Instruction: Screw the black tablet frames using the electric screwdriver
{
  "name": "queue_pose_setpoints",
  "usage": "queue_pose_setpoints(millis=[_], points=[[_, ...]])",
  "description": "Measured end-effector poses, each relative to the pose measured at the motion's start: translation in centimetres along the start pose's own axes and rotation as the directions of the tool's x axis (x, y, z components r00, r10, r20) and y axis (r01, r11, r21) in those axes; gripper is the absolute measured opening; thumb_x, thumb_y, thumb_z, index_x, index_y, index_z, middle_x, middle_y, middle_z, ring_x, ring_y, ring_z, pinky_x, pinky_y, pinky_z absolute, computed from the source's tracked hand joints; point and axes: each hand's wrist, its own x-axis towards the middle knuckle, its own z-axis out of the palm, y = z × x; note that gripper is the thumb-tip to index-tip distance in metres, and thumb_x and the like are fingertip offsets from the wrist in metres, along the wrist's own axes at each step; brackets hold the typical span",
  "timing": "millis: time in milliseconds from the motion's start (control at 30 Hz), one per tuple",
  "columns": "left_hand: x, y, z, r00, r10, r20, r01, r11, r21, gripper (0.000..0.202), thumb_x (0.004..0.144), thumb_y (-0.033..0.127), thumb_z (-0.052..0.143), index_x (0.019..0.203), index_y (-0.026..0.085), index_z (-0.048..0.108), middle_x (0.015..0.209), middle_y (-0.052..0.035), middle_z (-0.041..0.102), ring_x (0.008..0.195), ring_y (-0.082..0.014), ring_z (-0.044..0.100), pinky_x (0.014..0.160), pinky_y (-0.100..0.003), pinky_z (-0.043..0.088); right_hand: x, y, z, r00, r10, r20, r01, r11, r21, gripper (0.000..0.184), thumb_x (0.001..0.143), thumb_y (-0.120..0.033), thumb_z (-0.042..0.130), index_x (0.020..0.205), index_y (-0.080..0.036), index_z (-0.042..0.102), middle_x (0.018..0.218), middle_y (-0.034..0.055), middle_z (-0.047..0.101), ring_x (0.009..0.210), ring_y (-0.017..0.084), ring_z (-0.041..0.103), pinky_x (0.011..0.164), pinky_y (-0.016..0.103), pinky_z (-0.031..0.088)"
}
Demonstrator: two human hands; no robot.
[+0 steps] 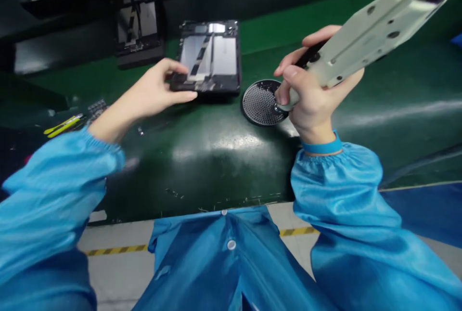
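My right hand is wrapped round a pale electric screwdriver, held tilted with its tip down over a round perforated screw tray. Whether the tip touches the tray I cannot tell. My left hand grips the near left corner of an opened tablet-like device, thumb along its front edge and fingers over the top. Inside the device show silvery panels, a dark diagonal strip and a black frame. The device rests on the green bench.
A second similar opened device stands behind on the left. A yellow cutter knife and small metal parts lie by my left forearm. Tiny bits are scattered near the front edge of the green bench.
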Motion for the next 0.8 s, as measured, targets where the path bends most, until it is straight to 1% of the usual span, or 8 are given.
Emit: queue_pose_setpoints(millis=[100, 200, 267, 367, 500, 567, 700, 800], points=[[-7.4, -1.2, 0.5, 0.990, -0.140, 0.008, 0.140, 0.982, -0.126, 0.054, 0.081, 0.042, 0.093, 0.126, 0.028, 0.067, 0.131, -0.0061, 0.075, 0.111, -0.0294, 0.076, 0.102, -0.047, 0.064, 0.2, -0.2, 0.2, 0.998, -0.055, -0.040, 0.058, 0.995, 0.077, 0.071, 0.083, -0.064, 0.080, 0.119, -0.016, 0.041, 0.085, -0.0013, 0.058, 0.051, 0.001, 0.043, 0.043, 0.018, 0.020], [-13.5, -1.6, 2.9, 0.974, -0.226, 0.003, 0.223, 0.958, -0.179, 0.048, 0.087, 0.040, 0.088, 0.126, 0.032, 0.062, 0.129, -0.0073, 0.074, 0.122, -0.0329, 0.075, 0.109, -0.051, 0.063, 0.3, -0.2, 0.0, 0.996, -0.073, -0.051, 0.077, 0.993, 0.094, 0.066, 0.083, -0.054, 0.082, 0.117, -0.015, 0.041, 0.084, -0.0014, 0.058, 0.051, 0.001, 0.045, 0.043, 0.017, 0.023], [-16.9, -1.3, 4.8, 0.968, -0.251, 0.019, 0.251, 0.960, -0.127, 0.044, 0.093, 0.041, 0.083, 0.130, 0.034, 0.060, 0.131, -0.0077, 0.072, 0.126, -0.0344, 0.073, 0.110, -0.056, 0.062, 0.3, 0.0, -0.2, 0.995, -0.085, -0.049, 0.089, 0.992, 0.092, 0.066, 0.083, -0.054, 0.081, 0.117, -0.015, 0.040, 0.084, -0.0014, 0.059, 0.051, 0.001, 0.046, 0.043, 0.016, 0.023], [-20.0, -0.3, 6.3, 0.972, -0.235, 0.027, 0.229, 0.964, 0.137, 0.042, 0.104, 0.048, 0.072, 0.143, 0.039, 0.061, 0.149, -0.0099, 0.063, 0.138, -0.0397, 0.065, 0.113, -0.065, 0.057, 0.3, 0.2, -0.4, 0.993, -0.112, -0.045, 0.116, 0.989, 0.095, 0.067, 0.083, -0.054, 0.081, 0.117, -0.015, 0.039, 0.083, -0.0016, 0.059, 0.051, 0.002, 0.047, 0.043, 0.015, 0.023], [-19.6, 0.2, 4.7, 0.994, -0.111, -0.019, 0.108, 0.900, 0.422, 0.046, 0.107, 0.057, 0.063, 0.149, 0.041, 0.064, 0.171, -0.0074, 0.050, 0.157, -0.0456, 0.049, 0.126, -0.072, 0.044, 0.4, 0.3, -0.4, 0.990, -0.134, -0.042, 0.137, 0.986, 0.095, 0.066, 0.083, -0.053, 0.080, 0.115, -0.015, 0.037, 0.078, -0.0031, 0.056, 0.047, 0.003, 0.043, 0.041, 0.017, 0.020], [-17.8, -0.6, 2.6, 0.993, -0.076, -0.089, 0.109, 0.882, 0.458, 0.042, 0.106, 0.057, 0.064, 0.144, 0.040, 0.068, 0.164, -0.0046, 0.059, 0.154, -0.0430, 0.054, 0.129, -0.066, 0.044, 0.4, 0.3, -0.4, 0.989, -0.139, -0.041, 0.142, 0.986, 0.090, 0.066, 0.082, -0.054, 0.080, 0.114, -0.015, 0.037, 0.075, -0.0041, 0.054, 0.045, 0.003, 0.040, 0.041, 0.018, 0.020], [-13.7, -3.6, -1.8, 0.950, -0.171, -0.262, 0.289, 0.800, 0.526, 0.042, 0.100, 0.058, 0.070, 0.136, 0.038, 0.071, 0.142, -0.0034, 0.073, 0.135, -0.0432, 0.068, 0.119, -0.063, 0.054, 0.2, 0.1, -0.4, 0.992, -0.129, -0.017, 0.130, 0.990, 0.055, 0.066, 0.082, -0.057, 0.079, 0.112, -0.016, 0.036, 0.071, -0.0049, 0.051, 0.045, 0.004, 0.039, 0.041, 0.019, 0.023], [-12.1, -5.9, -3.7, 0.939, -0.250, -0.237, 0.340, 0.788, 0.513, 0.047, 0.092, 0.061, 0.080, 0.127, 0.032, 0.075, 0.124, -0.0044, 0.078, 0.116, -0.0411, 0.074, 0.104, -0.064, 0.061, 0.1, 0.2, -0.4, 0.990, -0.142, -0.013, 0.143, 0.989, 0.044, 0.067, 0.084, -0.059, 0.078, 0.112, -0.016, 0.035, 0.070, -0.0052, 0.049, 0.046, 0.003, 0.039, 0.041, 0.018, 0.024]])
